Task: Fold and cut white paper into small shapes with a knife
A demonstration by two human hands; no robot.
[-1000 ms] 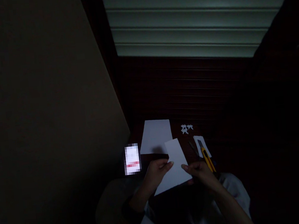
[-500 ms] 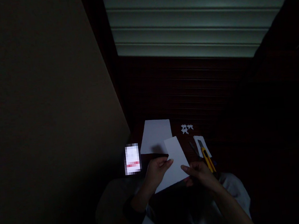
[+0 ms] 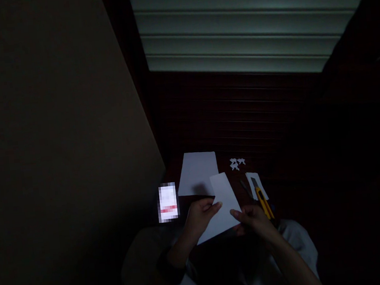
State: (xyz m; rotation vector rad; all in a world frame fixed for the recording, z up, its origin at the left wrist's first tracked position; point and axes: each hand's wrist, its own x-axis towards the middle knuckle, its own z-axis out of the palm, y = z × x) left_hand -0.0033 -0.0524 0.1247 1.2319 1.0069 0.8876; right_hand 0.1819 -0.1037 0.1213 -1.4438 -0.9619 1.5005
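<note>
Between my two hands is a white sheet of paper (image 3: 224,197), tilted, its far end overlapping a larger stack or sheet of white paper (image 3: 197,171) on the dark table. My left hand (image 3: 200,217) pinches its left edge, thumb on top. At the right edge, my right hand (image 3: 253,220) grips it with the thumb on top and the fingers mostly underneath. A yellow utility knife (image 3: 264,202) lies just beyond my right hand, across a small white paper piece (image 3: 255,183). Dark scissors or a similar slim tool (image 3: 246,188) lie beside it, too dim to make out.
Several small cut or folded white paper bits (image 3: 235,163) lie at the table's back. A lit, blurred phone-like screen (image 3: 168,203) is at the left. A wall (image 3: 72,104) rises on the left, and a slatted panel (image 3: 233,31) stands behind the table.
The held sheet has shifted very slightly to the right, with both hands keeping their hold. Everything else lies as before.
</note>
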